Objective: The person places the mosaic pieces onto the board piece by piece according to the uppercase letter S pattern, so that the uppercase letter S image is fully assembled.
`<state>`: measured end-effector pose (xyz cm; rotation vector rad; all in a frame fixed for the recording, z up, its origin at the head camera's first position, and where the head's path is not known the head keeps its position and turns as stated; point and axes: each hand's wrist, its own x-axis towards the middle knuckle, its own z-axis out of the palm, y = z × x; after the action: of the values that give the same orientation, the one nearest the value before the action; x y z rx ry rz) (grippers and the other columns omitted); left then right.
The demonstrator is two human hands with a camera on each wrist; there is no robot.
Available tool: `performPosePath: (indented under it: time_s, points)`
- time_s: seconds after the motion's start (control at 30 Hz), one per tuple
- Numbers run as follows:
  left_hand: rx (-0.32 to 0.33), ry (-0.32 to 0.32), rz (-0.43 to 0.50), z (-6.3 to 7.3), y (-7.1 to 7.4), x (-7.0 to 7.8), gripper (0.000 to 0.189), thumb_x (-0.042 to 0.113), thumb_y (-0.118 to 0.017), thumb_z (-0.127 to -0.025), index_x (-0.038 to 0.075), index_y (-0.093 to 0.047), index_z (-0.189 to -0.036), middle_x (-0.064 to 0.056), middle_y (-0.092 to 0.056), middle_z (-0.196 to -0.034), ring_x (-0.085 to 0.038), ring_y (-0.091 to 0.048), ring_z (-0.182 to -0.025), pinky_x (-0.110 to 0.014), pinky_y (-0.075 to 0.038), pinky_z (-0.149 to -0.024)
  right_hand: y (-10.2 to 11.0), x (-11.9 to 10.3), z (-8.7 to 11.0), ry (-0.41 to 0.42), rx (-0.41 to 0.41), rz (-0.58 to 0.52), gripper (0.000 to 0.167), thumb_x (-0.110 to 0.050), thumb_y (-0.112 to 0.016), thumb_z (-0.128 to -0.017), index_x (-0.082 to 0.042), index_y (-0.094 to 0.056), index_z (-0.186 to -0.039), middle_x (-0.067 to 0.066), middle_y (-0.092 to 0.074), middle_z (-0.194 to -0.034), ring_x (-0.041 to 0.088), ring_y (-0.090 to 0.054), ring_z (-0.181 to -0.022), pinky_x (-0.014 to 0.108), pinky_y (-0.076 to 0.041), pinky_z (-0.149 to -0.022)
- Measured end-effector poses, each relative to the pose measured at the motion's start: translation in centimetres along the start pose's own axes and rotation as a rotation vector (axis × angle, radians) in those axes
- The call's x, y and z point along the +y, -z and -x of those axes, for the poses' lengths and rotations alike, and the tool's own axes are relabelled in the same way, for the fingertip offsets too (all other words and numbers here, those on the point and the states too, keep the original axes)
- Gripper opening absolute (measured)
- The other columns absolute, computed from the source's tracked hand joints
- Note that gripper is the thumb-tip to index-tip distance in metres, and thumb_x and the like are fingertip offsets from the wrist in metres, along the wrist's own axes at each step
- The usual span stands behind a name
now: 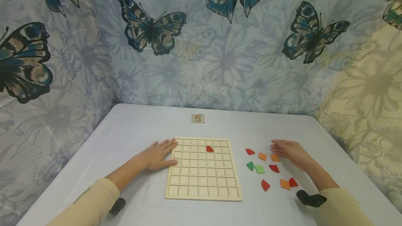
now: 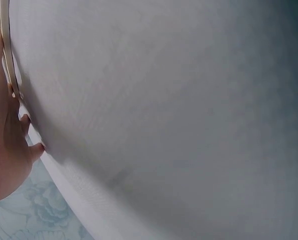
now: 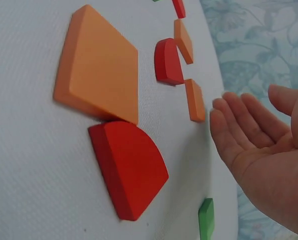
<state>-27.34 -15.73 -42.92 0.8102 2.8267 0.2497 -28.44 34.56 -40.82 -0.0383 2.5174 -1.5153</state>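
A pale wooden grid board [image 1: 203,173] lies flat on the table, with one red quarter-circle piece [image 1: 209,149] in a cell of its top row. My left hand [image 1: 159,155] rests at the board's left edge, fingers straight and touching the rim. Over to the right, my right hand [image 1: 290,151] hovers with loosely bent fingers and nothing in them. The nearest piece to it is an orange square [image 1: 275,158], partly under the fingertips in the head view. In the right wrist view, a large-looking orange square [image 3: 101,70] touches a red quarter-circle [image 3: 131,170].
More loose pieces lie right of the board, among them a green quarter-circle [image 1: 250,165], a light green square [image 1: 259,169] and a red quarter-circle [image 1: 265,185]. A small patterned card [image 1: 198,118] lies behind the board. Butterfly-printed cloth [image 1: 226,62] hangs around the white table.
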Motion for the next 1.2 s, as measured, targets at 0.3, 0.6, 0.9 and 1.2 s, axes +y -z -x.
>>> performPosePath:
  time_s: [0.3,0.6,0.9,1.2]
  points:
    - [-0.003,-0.009,0.0,0.0,0.0,0.0,0.081,0.063,-0.038,-0.094,0.01,-0.021,-0.153,-0.008,-0.016,-0.158,-0.031,-0.016,-0.142,-0.056,-0.014,-0.11,0.3,0.5,0.2,-0.049,0.018,0.048,0.07,-0.044,-0.045,-0.1,0.014,-0.035,-0.139,0.029,-0.049,-0.132,0.031,-0.055,-0.115,0.032,-0.048,-0.091]
    - [-0.006,-0.006,-0.015,-0.1,-0.3,-0.3,0.083,0.067,-0.035,-0.093,0.012,-0.02,-0.153,-0.007,-0.015,-0.158,-0.03,-0.016,-0.142,-0.055,-0.014,-0.11,0.3,0.8,0.7,-0.041,0.005,0.098,0.07,-0.045,-0.044,-0.1,0.014,-0.036,-0.138,0.03,-0.05,-0.131,0.036,-0.054,-0.116,0.037,-0.047,-0.092]
    - [0.003,-0.024,-0.011,0.1,-0.1,-0.1,0.084,0.066,-0.035,-0.093,0.009,-0.021,-0.153,-0.01,-0.016,-0.157,-0.033,-0.017,-0.142,-0.057,-0.015,-0.109,0.4,1.5,1.6,0.026,0.016,0.183,0.06,-0.035,-0.054,-0.098,0.01,-0.043,-0.137,0.029,-0.05,-0.131,0.041,-0.049,-0.12,0.043,-0.046,-0.093]
    - [-0.004,-0.015,-0.015,0.0,0.0,0.1,0.082,0.063,-0.038,-0.094,0.009,-0.021,-0.153,-0.009,-0.016,-0.157,-0.033,-0.017,-0.142,-0.056,-0.014,-0.11,0.3,2.3,1.8,0.137,0.029,0.227,0.047,-0.007,-0.066,-0.09,0.008,-0.05,-0.131,0.025,-0.059,-0.12,0.036,-0.059,-0.106,0.028,-0.053,-0.081]
